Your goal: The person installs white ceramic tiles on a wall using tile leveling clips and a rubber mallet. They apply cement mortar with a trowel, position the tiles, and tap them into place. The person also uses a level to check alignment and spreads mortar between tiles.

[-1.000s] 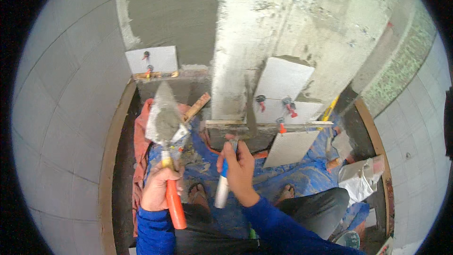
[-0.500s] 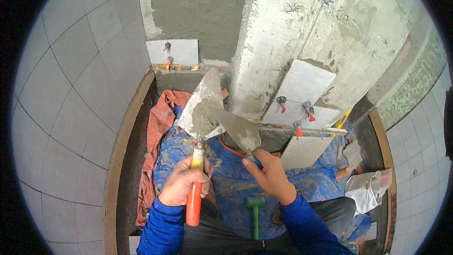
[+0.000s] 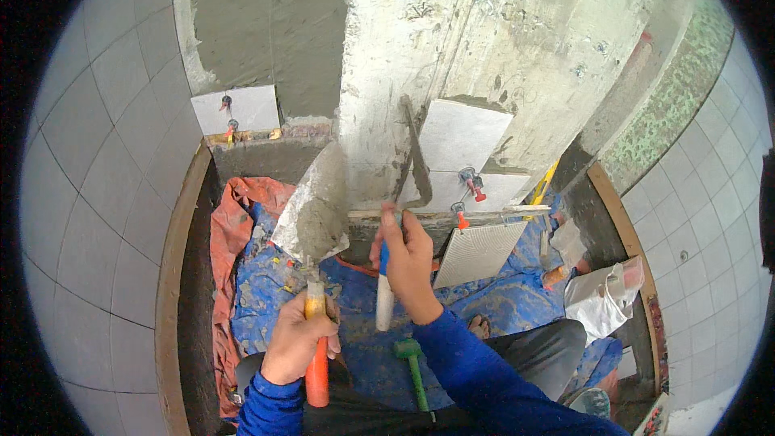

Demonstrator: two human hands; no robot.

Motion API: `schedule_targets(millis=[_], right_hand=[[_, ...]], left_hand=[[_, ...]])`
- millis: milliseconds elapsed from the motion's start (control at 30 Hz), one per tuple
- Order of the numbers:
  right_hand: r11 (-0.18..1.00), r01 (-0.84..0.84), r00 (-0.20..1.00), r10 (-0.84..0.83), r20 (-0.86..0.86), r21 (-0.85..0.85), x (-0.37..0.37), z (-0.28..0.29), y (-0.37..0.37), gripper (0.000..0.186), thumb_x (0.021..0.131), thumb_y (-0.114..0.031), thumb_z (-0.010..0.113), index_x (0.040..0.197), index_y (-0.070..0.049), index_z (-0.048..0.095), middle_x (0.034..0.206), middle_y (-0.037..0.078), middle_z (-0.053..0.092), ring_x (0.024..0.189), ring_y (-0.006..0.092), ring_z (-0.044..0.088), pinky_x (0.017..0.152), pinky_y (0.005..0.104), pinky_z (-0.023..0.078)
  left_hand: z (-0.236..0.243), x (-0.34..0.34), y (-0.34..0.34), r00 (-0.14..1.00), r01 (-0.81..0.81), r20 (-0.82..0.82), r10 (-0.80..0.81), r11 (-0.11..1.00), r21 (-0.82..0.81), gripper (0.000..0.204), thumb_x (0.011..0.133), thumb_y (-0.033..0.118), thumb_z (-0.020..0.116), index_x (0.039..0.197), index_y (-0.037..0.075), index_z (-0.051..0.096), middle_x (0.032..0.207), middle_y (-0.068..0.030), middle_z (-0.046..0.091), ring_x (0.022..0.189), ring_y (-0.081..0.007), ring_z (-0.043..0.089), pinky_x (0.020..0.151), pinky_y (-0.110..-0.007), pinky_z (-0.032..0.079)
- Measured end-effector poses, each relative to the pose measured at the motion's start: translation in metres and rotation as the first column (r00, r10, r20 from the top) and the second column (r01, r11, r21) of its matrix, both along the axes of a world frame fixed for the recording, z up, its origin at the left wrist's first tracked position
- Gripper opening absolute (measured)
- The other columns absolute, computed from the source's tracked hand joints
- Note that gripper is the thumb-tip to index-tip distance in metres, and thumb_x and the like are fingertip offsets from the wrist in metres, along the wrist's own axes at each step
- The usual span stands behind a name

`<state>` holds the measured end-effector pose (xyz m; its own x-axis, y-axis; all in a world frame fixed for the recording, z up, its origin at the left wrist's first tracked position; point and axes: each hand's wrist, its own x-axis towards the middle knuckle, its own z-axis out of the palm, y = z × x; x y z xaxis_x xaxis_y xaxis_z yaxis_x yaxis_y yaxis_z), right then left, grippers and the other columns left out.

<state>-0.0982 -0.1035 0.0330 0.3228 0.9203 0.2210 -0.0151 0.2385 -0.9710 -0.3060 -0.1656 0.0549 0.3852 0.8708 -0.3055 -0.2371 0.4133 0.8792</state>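
Observation:
My left hand (image 3: 297, 341) is closed round the orange-red handle of a large pointed trowel (image 3: 315, 383). Wet grey mortar (image 3: 317, 226) lies on that trowel's broad blade. A smaller trowel (image 3: 418, 163) is in my right hand (image 3: 410, 268), gripped by its blue and white handle. Its mortar-smeared blade is turned edge-on in front of the concrete column, just left of the upper white tile (image 3: 462, 136). I cannot tell whether the blade touches the wall. Below that tile is a lower tile (image 3: 502, 192), with red-capped levelling clips (image 3: 475, 187) at the joint.
A ribbed-back tile (image 3: 480, 254) leans below the column. Blue tarp (image 3: 355, 315) covers the floor, with a green mallet (image 3: 414, 371) on it. An orange cloth (image 3: 230, 226) lies left, a white bag (image 3: 601, 299) right. Another tile with clips (image 3: 242, 106) is on the left wall section.
My right hand has lifted the small trowel off the large trowel's blade and turned it edge-on by the upper tile. My left hand keeps its grip. The view has shifted right.

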Motion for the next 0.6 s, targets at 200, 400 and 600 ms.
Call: schedule_targets(millis=[200,400,600], right_hand=[[0.998,-0.026,0.957,0.044,-0.286,0.065,-0.015,-0.005,0.025,0.040,0.111,-0.033,0.056,0.129,0.003,0.059,0.081,0.003,0.059,0.058,0.0122,0.059,0.048,0.0283,0.046],[0.995,-0.016,0.935,0.049,-0.353,0.097,-0.016,-0.017,0.030,0.042,0.111,-0.033,0.055,0.132,0.003,0.056,0.082,0.003,0.059,0.058,0.0127,0.060,0.048,0.0287,0.047],[0.995,0.069,0.942,-0.089,-0.324,-0.073,-0.041,-0.029,0.014,0.037,0.112,-0.033,0.053,0.125,0.001,0.060,0.081,0.003,0.058,0.058,0.0133,0.060,0.047,0.0298,0.047]], left_hand=[[-0.002,-0.005,0.002,1.000,-0.015,-0.013,0.015,1.000,0.000,0.013,0.082,-0.002,0.061,0.094,0.001,0.058,0.069,-0.0064,0.060,0.052,-0.0174,0.062,0.049,-0.029,0.051],[-0.002,-0.008,0.002,0.998,-0.047,0.031,0.047,0.999,-0.007,0.013,0.082,-0.003,0.060,0.093,0.001,0.057,0.069,-0.0062,0.059,0.052,-0.0171,0.061,0.049,-0.029,0.050],[0.002,-0.014,0.001,0.988,-0.119,0.094,0.120,0.993,-0.020,0.016,0.080,-0.006,0.058,0.094,0.001,0.055,0.075,-0.0090,0.058,0.050,-0.0175,0.059,0.047,-0.029,0.049]])
